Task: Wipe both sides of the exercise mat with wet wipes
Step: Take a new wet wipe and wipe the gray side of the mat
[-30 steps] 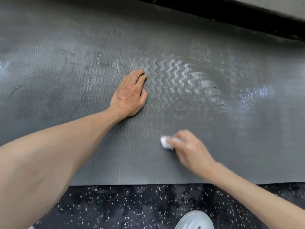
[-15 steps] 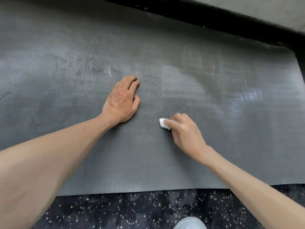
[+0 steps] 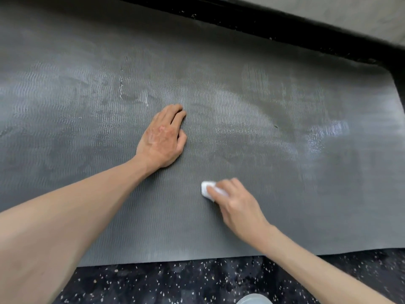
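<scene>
Mat (image 3: 285, 95) lay flat on the speckled floor (image 3: 175, 281), 1 ribbed face up. Left hand (image 3: 162, 139) stayed pressed flat, fingers straight and together, pinning it. Right hand (image 3: 236, 205), fingers curled on the folded wipe (image 3: 206, 189), had pulled back from beside the left hand toward the near edge within 0.5 s: a to-and-fro stroke. Wet sheen showed farther right. Judged: this face part done; other face, could not tell.

The grey mat (image 3: 241, 102) lies flat and unrolled, wavy ribbed face up, with shiny wet streaks across its middle and right. The small folded white wipe (image 3: 206, 189) is pressed on it toward the near edge, held under the right hand's (image 3: 237, 206) fingers.
</scene>
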`<act>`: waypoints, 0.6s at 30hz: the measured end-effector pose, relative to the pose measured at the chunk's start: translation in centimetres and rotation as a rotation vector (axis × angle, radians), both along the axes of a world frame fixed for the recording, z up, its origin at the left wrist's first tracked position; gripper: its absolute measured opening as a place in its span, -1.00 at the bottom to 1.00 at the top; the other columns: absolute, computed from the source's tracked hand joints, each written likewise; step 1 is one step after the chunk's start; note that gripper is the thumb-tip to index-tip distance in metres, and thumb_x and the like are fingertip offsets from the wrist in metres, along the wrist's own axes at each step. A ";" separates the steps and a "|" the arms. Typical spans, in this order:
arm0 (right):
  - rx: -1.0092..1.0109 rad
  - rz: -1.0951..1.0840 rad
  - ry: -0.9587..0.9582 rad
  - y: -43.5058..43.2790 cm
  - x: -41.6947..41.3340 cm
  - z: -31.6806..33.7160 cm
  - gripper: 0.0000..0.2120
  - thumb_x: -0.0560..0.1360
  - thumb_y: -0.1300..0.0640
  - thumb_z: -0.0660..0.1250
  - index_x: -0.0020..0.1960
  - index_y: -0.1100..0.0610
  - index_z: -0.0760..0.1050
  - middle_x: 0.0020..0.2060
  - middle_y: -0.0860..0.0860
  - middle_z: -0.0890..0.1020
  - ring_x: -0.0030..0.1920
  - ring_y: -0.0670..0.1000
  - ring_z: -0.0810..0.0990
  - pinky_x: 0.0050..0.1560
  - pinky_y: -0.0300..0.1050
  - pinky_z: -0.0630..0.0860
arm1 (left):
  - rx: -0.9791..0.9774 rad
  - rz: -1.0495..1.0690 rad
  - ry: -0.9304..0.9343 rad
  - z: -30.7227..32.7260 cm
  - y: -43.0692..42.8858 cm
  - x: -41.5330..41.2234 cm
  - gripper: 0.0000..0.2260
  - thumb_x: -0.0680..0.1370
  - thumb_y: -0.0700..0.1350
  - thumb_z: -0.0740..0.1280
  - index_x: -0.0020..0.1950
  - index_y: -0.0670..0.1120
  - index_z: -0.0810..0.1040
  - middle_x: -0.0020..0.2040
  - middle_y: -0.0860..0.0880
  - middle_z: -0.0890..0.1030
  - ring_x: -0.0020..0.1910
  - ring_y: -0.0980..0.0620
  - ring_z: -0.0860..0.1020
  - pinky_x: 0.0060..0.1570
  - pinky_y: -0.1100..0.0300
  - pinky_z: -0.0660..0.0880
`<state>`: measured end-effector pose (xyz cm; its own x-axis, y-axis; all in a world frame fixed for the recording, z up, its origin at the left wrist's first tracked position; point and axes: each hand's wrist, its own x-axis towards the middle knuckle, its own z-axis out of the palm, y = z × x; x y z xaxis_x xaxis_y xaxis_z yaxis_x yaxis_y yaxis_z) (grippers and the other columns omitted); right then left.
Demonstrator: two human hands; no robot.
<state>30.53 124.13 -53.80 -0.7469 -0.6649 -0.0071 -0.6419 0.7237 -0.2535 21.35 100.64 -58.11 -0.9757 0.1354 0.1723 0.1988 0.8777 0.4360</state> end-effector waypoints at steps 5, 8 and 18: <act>-0.006 -0.065 0.042 -0.8 -4.6 0.0 -0.69 0.44 0.35 0.21 0.08 0.15 0.60 -0.18 0.10 0.52 -0.23 0.15 0.44 -0.40 -0.06 0.42 | 0.003 -0.005 -0.003 -0.2 0.2 0.0 -0.61 0.54 -0.14 0.18 0.33 -0.25 0.42 0.33 -0.17 0.42 0.35 -0.12 0.37 0.40 0.00 0.31; 0.005 -0.178 0.101 -1.6 -5.7 -0.4 -0.68 0.47 0.27 0.12 0.07 0.15 0.59 -0.19 0.11 0.53 -0.24 0.15 0.43 -0.41 -0.02 0.46 | 0.005 0.002 -0.005 -0.2 0.1 -0.2 -0.61 0.54 -0.15 0.19 0.34 -0.25 0.42 0.34 -0.16 0.41 0.37 -0.12 0.36 0.41 0.00 0.30; 0.010 -0.190 0.180 -1.8 -8.0 -0.6 -0.70 0.51 0.21 0.10 0.00 0.15 0.62 -0.23 0.11 0.54 -0.26 0.16 0.47 -0.45 -0.03 0.47 | -0.020 -0.008 -0.012 -0.1 0.2 -0.1 -0.60 0.55 -0.13 0.16 0.35 -0.26 0.41 0.34 -0.17 0.41 0.37 -0.13 0.36 0.42 -0.01 0.29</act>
<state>22.52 122.35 -54.37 -0.8480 -0.5136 0.1310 -0.5287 0.8372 -0.1398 21.23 100.87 -58.24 -0.9766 0.1464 0.1575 0.2005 0.8847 0.4209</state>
